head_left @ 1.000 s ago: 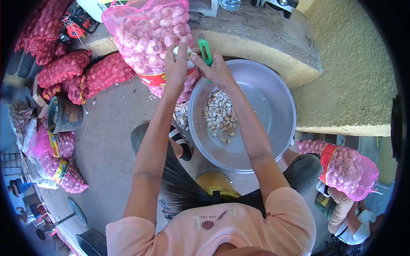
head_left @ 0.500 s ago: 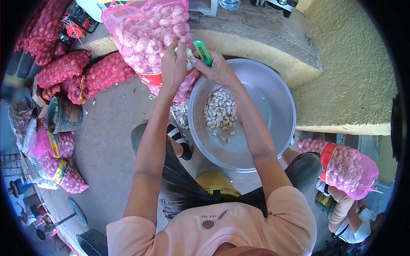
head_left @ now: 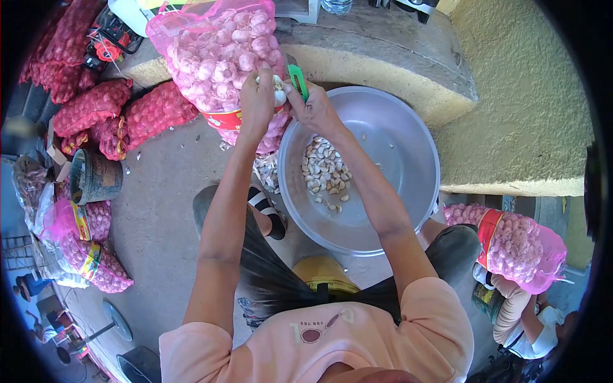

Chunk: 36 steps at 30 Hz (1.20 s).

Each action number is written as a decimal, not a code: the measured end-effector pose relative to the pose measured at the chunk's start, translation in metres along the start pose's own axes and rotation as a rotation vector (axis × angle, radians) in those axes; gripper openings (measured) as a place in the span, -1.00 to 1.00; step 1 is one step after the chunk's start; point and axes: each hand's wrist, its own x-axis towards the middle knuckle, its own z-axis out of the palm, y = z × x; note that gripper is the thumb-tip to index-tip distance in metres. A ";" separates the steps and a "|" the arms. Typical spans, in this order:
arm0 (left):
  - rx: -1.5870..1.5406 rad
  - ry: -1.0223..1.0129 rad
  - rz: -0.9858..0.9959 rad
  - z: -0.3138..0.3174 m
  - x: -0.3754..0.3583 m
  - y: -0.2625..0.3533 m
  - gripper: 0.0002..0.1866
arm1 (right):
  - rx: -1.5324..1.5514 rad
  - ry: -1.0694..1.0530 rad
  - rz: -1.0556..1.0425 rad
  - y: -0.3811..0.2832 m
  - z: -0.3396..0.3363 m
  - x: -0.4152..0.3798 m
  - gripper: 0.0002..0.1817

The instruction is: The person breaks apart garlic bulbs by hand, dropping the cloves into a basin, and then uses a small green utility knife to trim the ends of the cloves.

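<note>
My left hand is closed around a white garlic bulb, above the edge of a pink mesh bag of garlic. Against the bulb's right side rests the thumb of my right hand. Its fingers are curled round a green slotted cutter, which points up and away from me; I cannot make out the blade. Below my right forearm is a wide silver metal basin. Loose garlic cloves lie heaped in its left part, with a few scattered apart.
Red mesh sacks lie at the left, near a dark bucket. A low concrete ledge curves behind the basin. Papery scraps lie beside it. At the right, another person sits by a pink garlic bag.
The view has shifted slightly. My right hand and the green cutter have turned a little, and the fingers of my left hand have bent further over the bulb.
</note>
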 end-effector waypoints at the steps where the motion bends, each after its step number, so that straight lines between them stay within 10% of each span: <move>1: -0.097 -0.014 -0.021 0.000 -0.002 0.005 -0.45 | 0.000 -0.001 -0.001 0.001 -0.001 -0.001 -0.71; 7: -0.274 -0.129 -0.360 -0.007 -0.002 0.019 -0.49 | 0.531 -0.049 0.182 -0.005 -0.019 -0.017 -0.55; 18: -0.253 -0.161 -0.400 -0.007 -0.001 0.020 -0.51 | -0.135 -0.168 -0.001 -0.012 -0.026 -0.040 -0.47; 36: -0.436 -0.340 -0.311 -0.002 -0.007 0.029 -0.52 | -0.038 -0.078 0.063 -0.012 -0.037 -0.040 -0.51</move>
